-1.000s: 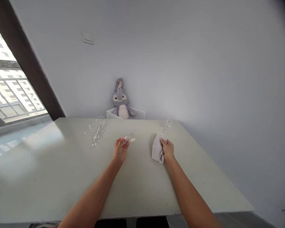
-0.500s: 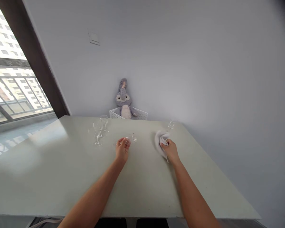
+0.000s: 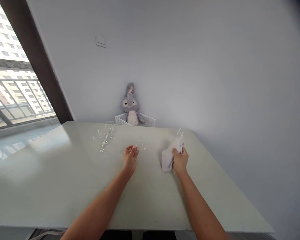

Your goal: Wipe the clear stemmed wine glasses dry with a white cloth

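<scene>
Between the fingers of my left hand [image 3: 130,157] is a clear wine glass [image 3: 142,146], tilted on its side with the bowl toward the right. My right hand [image 3: 180,160] is closed on a pale cloth [image 3: 167,159], which hangs in loose folds to the left of the fingers. The cloth and the held glass are apart. Behind the cloth, near the far right of the table, stands another clear glass [image 3: 180,132], its lower part hidden.
Several clear stemmed glasses [image 3: 105,136] stand close together on the pale table [image 3: 65,186], left of my left hand. At the far edge a grey plush rabbit [image 3: 131,105] sits in a white perforated basket [image 3: 150,122] against the wall.
The cloth in my right hand has swung round and spread out toward the lower left. My left hand, with the wine glass, has shifted only slightly to the right.
</scene>
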A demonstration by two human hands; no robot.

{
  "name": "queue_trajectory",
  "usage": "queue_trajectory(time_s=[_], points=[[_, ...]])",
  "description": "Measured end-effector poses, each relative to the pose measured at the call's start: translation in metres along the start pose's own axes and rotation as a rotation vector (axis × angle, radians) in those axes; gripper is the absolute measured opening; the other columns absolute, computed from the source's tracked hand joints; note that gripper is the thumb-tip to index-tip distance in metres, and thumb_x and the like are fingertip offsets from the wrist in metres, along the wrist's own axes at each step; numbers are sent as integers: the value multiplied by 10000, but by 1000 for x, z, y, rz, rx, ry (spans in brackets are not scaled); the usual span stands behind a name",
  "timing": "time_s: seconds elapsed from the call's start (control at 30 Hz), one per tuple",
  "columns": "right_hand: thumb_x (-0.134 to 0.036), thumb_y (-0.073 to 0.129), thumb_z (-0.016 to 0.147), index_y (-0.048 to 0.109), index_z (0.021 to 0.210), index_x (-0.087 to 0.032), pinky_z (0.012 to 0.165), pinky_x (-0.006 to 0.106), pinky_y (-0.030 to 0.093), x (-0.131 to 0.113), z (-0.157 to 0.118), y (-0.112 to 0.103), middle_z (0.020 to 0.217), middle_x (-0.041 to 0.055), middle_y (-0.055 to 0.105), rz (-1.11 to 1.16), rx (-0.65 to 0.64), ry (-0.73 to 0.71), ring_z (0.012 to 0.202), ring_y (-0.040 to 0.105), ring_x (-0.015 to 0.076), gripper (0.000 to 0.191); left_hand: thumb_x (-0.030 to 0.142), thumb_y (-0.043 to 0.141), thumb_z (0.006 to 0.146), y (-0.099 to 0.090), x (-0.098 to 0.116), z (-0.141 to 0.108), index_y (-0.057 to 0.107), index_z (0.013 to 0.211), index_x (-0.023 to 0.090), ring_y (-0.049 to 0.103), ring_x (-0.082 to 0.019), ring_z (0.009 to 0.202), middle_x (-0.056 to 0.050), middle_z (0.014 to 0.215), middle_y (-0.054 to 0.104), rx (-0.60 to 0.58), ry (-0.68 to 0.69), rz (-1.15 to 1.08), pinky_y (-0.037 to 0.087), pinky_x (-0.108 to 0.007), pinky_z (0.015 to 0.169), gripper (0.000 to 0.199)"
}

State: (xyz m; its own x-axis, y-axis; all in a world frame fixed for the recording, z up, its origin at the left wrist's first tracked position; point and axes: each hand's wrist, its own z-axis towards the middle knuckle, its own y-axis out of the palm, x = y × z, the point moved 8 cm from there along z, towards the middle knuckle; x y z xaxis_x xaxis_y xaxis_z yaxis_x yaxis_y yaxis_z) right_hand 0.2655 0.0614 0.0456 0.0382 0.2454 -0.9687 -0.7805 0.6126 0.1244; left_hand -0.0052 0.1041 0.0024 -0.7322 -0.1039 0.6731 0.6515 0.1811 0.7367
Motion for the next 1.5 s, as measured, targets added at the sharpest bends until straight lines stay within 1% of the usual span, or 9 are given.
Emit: queue_trajectory(time_s=[0.13, 0.23, 0.37, 0.53, 0.67, 0.9, 1.2, 1.43, 1.5], points=[[-268, 616, 616, 539, 707, -181, 528, 201, 345, -14, -44, 57, 623, -47, 503, -87, -461, -78, 570, 411, 102, 147, 234, 695, 631, 11, -9, -8, 516, 832, 191, 589, -116, 842, -5, 815, 579, -88, -12, 29, 406, -331, 894, 272], [-291, 655, 613, 564, 836, -202, 543, 198, 355, -11, -75, 89, 667, -43, 532, 98, -749, 61, 587, 435, 103, 257, 244, 682, 645, 16, -11, -11, 519, 841, 195, 581, -119, 868, -9, 851, 588, -148, -17, 35, 403, -314, 886, 259], [-398, 520, 747, 583, 961, -210, 490, 192, 356, 4, -81, 94, 560, -48, 501, 346, -795, 339, 478, 406, 84, 291, 249, 662, 668, 24, -10, -13, 527, 853, 199, 573, -108, 851, -8, 881, 586, -220, -22, 45, 413, -284, 853, 234], [-235, 616, 647, 595, 996, -231, 493, 201, 417, 13, -92, 101, 627, -46, 565, 280, -969, 306, 539, 491, 98, 350, 269, 662, 663, 33, -13, -24, 541, 887, 204, 572, -111, 757, -6, 847, 593, -291, -30, 169, 443, -246, 739, 263], [-259, 641, 635, 623, 933, -198, 495, 231, 454, 20, -90, 100, 701, -9, 611, 271, -911, 305, 581, 543, 126, 305, 277, 660, 654, 40, -11, -32, 564, 933, 200, 568, -134, 659, -24, 762, 609, -380, 14, 410, 445, -234, 601, 305], [-421, 623, 661, 627, 842, -180, 617, 266, 456, 29, -71, 87, 765, 24, 640, 499, -846, 504, 657, 569, 144, 301, 167, 688, 598, 60, 12, -39, 642, 898, 214, 436, -231, 1138, -94, 1201, 510, -647, 178, 577, 405, -319, 879, 306], [-321, 571, 734, 663, 889, -271, 807, 303, 412, -15, -81, 86, 918, 25, 650, -202, -957, -334, 893, 570, 195, 188, 448, 475, 779, 43, -15, -25, 540, 1072, 124, 570, -138, 688, -41, 746, 613, -609, -93, 749, 473, -292, 676, 441], [-485, 457, 783, 628, 883, -173, 493, 271, 437, 26, -78, 91, 662, 31, 627, 317, -904, 302, 514, 549, 141, 370, 387, 544, 749, 59, 3, -33, 549, 1092, 197, 539, -177, 915, -95, 1153, 536, -755, 120, 795, 439, -290, 777, 392], [-465, 508, 758, 630, 879, -174, 500, 265, 436, 27, -83, 93, 663, 29, 628, 288, -916, 295, 526, 549, 140, 338, 381, 547, 749, 56, 2, -31, 545, 1100, 181, 559, -167, 842, -94, 1049, 590, -744, 95, 795, 445, -292, 752, 404]])
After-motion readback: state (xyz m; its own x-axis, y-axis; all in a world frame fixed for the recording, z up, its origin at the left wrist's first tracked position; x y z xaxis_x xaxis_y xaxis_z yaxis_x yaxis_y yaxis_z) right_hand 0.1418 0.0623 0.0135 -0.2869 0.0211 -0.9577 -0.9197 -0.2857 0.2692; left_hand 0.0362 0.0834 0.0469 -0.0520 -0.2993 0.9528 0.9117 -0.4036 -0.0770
